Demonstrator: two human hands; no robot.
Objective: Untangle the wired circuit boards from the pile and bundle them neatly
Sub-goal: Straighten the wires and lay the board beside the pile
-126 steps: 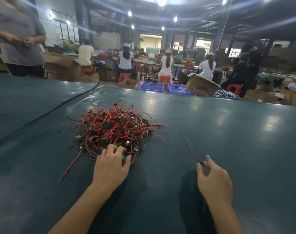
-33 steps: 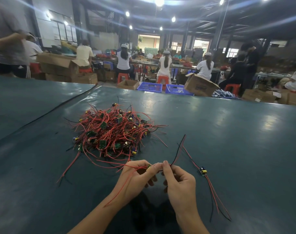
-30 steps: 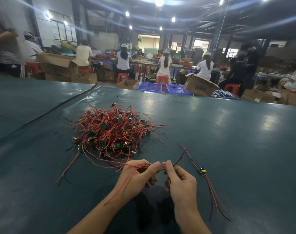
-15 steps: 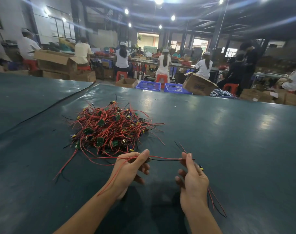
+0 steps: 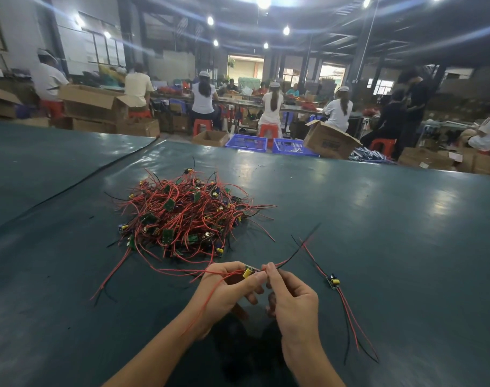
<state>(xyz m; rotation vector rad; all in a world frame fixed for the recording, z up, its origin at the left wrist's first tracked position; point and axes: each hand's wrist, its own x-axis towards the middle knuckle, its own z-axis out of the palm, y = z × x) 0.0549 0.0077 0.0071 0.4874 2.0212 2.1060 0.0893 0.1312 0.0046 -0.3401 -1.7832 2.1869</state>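
A tangled pile of wired circuit boards (image 5: 182,219), small green boards with red and black leads, lies on the dark green table (image 5: 377,233). Just in front of it my left hand (image 5: 227,291) grips one small board with a yellow capacitor (image 5: 248,271), its red lead trailing over my wrist. My right hand (image 5: 291,300) pinches that board's red and black wires (image 5: 288,261) right beside the board; they arc up to the right. A separate wired board (image 5: 333,282) lies flat on the table to the right of my hands, its leads stretched out.
Loose red wires (image 5: 112,275) trail from the pile toward the near left. A black seam (image 5: 79,185) crosses the table at the left. Beyond the far edge stand cardboard boxes (image 5: 330,143), blue crates (image 5: 246,142) and several seated workers.
My hands, spread apart along the wire half a second ago, have come back together at the board. The wire now arcs up to the right instead of lying taut between them.
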